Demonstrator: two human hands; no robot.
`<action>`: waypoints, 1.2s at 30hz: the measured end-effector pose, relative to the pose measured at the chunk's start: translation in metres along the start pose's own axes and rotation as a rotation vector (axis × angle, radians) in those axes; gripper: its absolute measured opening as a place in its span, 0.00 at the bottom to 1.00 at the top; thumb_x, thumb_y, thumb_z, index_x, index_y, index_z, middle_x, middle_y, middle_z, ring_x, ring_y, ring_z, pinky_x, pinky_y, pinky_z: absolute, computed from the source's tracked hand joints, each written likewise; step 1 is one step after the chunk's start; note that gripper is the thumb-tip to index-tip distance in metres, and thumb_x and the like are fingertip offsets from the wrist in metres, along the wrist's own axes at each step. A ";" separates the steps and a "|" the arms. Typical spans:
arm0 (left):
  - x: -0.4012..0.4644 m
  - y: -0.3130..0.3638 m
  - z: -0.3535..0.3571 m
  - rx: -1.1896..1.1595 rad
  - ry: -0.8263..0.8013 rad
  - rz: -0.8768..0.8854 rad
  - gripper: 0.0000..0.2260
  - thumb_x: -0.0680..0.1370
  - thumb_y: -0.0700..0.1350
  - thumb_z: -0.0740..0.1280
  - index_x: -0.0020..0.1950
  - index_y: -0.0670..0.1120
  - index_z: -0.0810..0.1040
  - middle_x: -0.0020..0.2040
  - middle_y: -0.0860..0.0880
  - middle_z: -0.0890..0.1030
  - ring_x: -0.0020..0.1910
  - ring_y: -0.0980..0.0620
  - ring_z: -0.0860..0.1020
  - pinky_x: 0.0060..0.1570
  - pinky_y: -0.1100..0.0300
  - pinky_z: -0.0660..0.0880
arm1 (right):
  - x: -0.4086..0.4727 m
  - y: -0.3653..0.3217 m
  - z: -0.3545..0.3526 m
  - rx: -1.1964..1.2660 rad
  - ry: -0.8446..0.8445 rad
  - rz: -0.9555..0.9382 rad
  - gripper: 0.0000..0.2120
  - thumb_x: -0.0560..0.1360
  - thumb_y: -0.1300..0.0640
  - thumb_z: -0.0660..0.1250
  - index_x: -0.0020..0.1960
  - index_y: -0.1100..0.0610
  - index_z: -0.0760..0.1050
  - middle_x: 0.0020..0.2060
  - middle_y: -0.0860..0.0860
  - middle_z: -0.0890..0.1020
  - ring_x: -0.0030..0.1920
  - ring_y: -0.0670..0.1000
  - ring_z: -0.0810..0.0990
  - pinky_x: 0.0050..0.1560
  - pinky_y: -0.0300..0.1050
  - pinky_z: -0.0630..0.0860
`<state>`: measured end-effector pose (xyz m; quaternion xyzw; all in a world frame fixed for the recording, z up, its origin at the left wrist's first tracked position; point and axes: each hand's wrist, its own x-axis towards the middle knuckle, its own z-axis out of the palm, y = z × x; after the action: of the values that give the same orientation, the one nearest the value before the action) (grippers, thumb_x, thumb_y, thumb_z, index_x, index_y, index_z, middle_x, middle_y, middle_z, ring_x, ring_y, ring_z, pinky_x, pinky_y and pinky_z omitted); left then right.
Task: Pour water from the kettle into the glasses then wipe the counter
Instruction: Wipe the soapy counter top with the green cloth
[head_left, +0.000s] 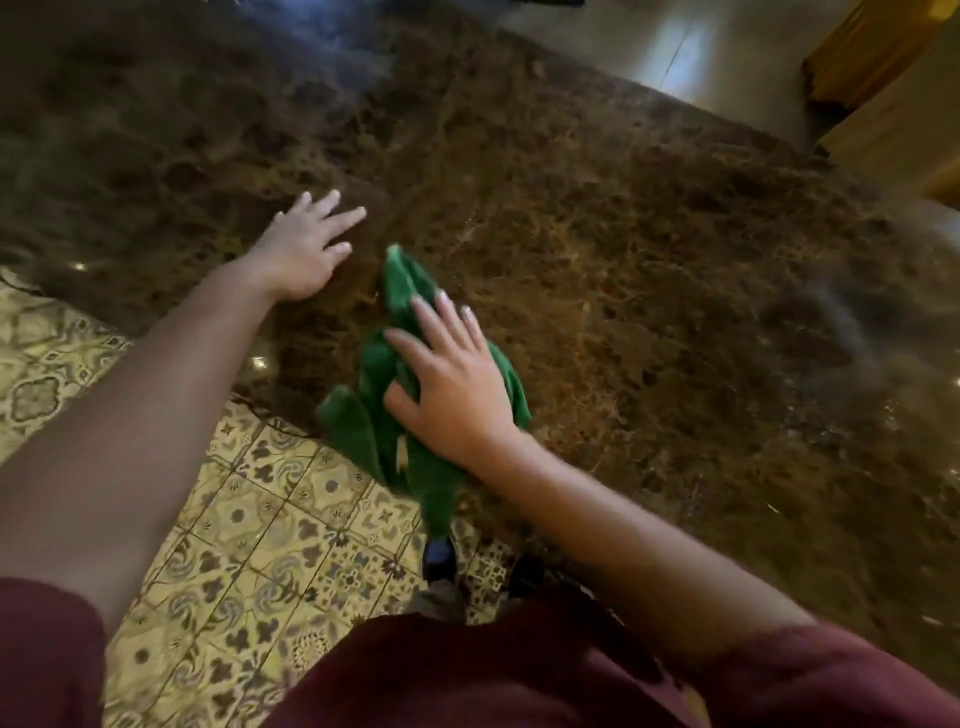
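I see the crumpled green microfibre cloth (410, 395) at the near edge of the dark brown veined marble counter (623, 249), one end hanging over it. My right hand (452, 384) lies flat on the cloth, fingers straight and spread, pressing rather than gripping. My left hand (304, 244) rests open, palm down, on bare marble just left of the cloth (not touching it). Patterned cream floor tiles (249, 530) below the cloth; maroon sleeves (810, 680) nearest the camera.
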<state>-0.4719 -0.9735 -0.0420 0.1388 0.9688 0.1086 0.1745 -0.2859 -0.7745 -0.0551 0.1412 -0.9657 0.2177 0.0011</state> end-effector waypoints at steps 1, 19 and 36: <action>-0.001 -0.003 -0.002 0.022 0.020 0.013 0.22 0.85 0.51 0.58 0.80 0.58 0.61 0.83 0.48 0.54 0.82 0.42 0.51 0.79 0.43 0.50 | -0.021 -0.005 0.001 0.004 -0.036 -0.044 0.27 0.78 0.40 0.63 0.75 0.49 0.74 0.81 0.55 0.64 0.84 0.58 0.53 0.83 0.60 0.47; -0.023 -0.071 0.002 0.060 0.026 -0.159 0.30 0.80 0.71 0.46 0.81 0.65 0.46 0.83 0.51 0.39 0.81 0.45 0.35 0.78 0.39 0.36 | 0.093 -0.035 0.020 -0.039 0.040 0.140 0.29 0.77 0.41 0.62 0.76 0.50 0.72 0.81 0.58 0.65 0.83 0.60 0.57 0.83 0.59 0.50; -0.023 -0.099 -0.005 -0.118 0.090 -0.238 0.32 0.78 0.72 0.36 0.81 0.64 0.48 0.83 0.50 0.39 0.80 0.46 0.32 0.76 0.37 0.32 | 0.254 0.013 0.007 -0.026 0.086 0.207 0.24 0.81 0.48 0.62 0.76 0.50 0.72 0.79 0.56 0.67 0.82 0.59 0.58 0.82 0.56 0.51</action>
<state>-0.4763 -1.0740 -0.0559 0.0073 0.9771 0.1499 0.1506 -0.5331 -0.8354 -0.0509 0.0312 -0.9770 0.2100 0.0217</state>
